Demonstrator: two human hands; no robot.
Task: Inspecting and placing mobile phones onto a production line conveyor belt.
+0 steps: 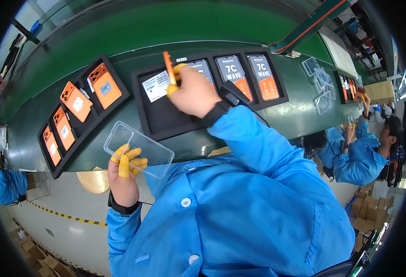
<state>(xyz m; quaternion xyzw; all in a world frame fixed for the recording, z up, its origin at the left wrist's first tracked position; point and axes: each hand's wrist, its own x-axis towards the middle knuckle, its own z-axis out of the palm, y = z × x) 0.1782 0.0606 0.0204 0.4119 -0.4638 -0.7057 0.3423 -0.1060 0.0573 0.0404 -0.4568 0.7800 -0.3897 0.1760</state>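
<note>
My left hand (pixel 125 173), in yellow finger cots, grips a clear plastic phone case (pixel 155 150) at the table's near edge. My right hand (pixel 194 94) pinches an orange phone (pixel 168 67), held edge-on above the left end of a black tray (pixel 170 128). Beneath it in that tray lies a white label sheet (pixel 155 87). Three phones with dark and orange fronts sit in the slots to the right, such as the end one (pixel 262 76); my hand partly covers the nearest. At left, a second black tray (pixel 85 142) holds several orange phones (pixel 106 87), backs up, one lying askew.
Several clear cases (pixel 323 85) lie piled on the green table at right. Beyond them a co-worker (pixel 357 154) in blue handles items beside another tray (pixel 346 87). A green post (pixel 309 27) rises behind. Another person's blue sleeve (pixel 9 184) shows at far left.
</note>
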